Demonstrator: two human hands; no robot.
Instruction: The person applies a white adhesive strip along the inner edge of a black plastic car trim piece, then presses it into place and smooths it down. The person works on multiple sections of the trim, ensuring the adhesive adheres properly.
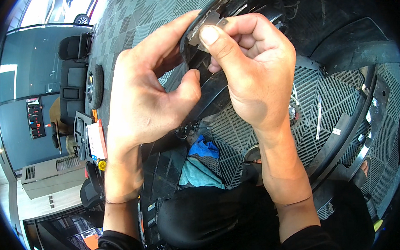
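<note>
Fingers of the left hand (142,99) curled loosely around the curved edge of a black plastic trim panel (206,87) at upper centre of the frame, forefinger stretched along its rim and thumb pressed against the underside. At far left, a removed black car seat (73,80) stood on the grey grid-tile floor (138,13), with a small black wheel (95,86) just beside it. Lower centre, a blue cloth (203,148) lay on black grid matting (319,99). Right of the panel's rim, the right hand (257,73) pinched a small flat grey metal clip (205,28) against the panel edge, thumb on top, remaining fingers folded shut.
</note>
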